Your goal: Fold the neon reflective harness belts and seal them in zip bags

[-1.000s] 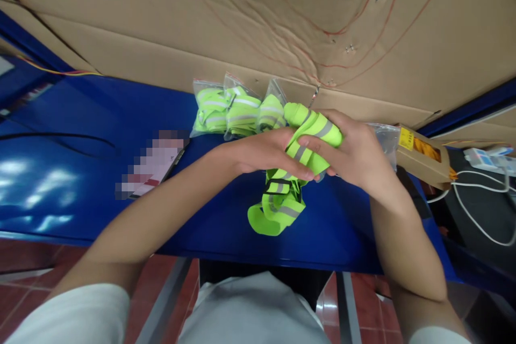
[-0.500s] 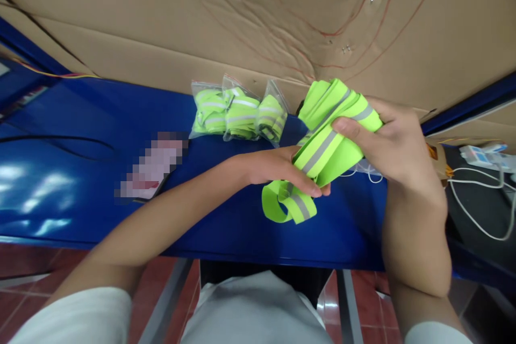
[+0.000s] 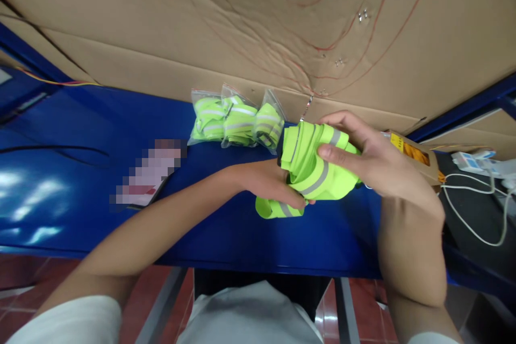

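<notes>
A folded bundle of neon-yellow reflective strap [image 3: 322,174] with grey stripes is held between both hands above the blue table. My right hand [image 3: 373,158] is closed around the bundle's right side, thumb on the near face and fingers behind. My left hand [image 3: 272,183] pinches the strap at the lower left, its fingers partly hidden under the folds. A short curled end of strap hangs below the left hand. Behind the bundle, to the left, stand three clear zip bags [image 3: 237,121] packed with the same kind of strap.
A phone [image 3: 147,174], blurred out, lies on the blue table [image 3: 226,236] at left. A black cable [image 3: 52,148] runs at the far left. At right are a cardboard box [image 3: 415,156] with orange contents and white cables [image 3: 471,220]. A cardboard panel [image 3: 141,21] rises behind.
The right hand has moved down and left, bringing the bundle lower and folding it more compactly. The hanging strap end looks shorter. Both hands keep hold.
</notes>
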The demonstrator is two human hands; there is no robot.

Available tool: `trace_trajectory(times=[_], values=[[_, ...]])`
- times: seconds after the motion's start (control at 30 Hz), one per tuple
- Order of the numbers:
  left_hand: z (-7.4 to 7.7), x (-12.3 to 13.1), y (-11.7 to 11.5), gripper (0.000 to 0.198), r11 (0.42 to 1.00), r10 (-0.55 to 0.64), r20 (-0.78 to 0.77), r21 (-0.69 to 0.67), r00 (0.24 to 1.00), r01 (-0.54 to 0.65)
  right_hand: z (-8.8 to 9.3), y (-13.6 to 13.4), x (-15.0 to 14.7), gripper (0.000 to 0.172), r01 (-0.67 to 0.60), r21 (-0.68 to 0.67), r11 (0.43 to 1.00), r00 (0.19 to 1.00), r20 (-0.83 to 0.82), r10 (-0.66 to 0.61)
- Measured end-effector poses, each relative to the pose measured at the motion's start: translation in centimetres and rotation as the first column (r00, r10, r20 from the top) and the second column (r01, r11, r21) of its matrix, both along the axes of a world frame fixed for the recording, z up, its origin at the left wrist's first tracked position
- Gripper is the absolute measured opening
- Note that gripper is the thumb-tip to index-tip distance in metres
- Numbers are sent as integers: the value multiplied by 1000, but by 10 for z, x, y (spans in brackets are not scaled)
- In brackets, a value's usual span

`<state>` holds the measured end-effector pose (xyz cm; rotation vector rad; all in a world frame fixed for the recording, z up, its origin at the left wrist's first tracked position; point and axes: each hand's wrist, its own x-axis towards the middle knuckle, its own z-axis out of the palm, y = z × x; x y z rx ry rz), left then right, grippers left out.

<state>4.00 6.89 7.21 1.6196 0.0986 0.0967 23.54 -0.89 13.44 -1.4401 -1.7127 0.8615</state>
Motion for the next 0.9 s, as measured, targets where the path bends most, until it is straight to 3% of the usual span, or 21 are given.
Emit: trace_trajectory(times=[0.1,0.17,0.3,0.4,0.47,0.57,0.67,0.8,0.83,0.9], values=[[1,-6,1,17,992,59,-95,-109,994,-69,2,-8,-4,36,56,356,933,945,282,-165],[5,-9,2,21,970,96,-146,-208,985,-126,3,-9,-7,25,13,429,903,910,370,-189],[12,-12,7,22,964,48,-93,-257,994,-71,4,-7,-10,37,-197,282,939,892,450,52],[11,-11,12,18,970,-35,-26,-242,999,28,-2,-6,-14,65,-207,213,955,852,518,70],[7,-9,13,20,972,-21,-55,-235,998,7,-7,-4,-17,70,-172,205,963,837,547,33],[0,-4,8,31,936,143,-110,-308,984,-171,-12,-1,-21,60,-130,236,963,834,552,-23],[-5,6,2,40,867,346,-103,-344,933,-360,-12,4,-18,56,-17,315,949,816,553,-169],[-11,19,-1,51,739,672,19,-68,740,-670,-5,8,-3,44,259,439,860,810,386,-441],[-14,21,0,45,720,694,38,-18,719,-693,-3,9,3,43,305,420,854,833,316,-453],[-16,23,1,30,741,670,34,17,741,-671,1,9,13,46,350,367,862,876,198,-440]])
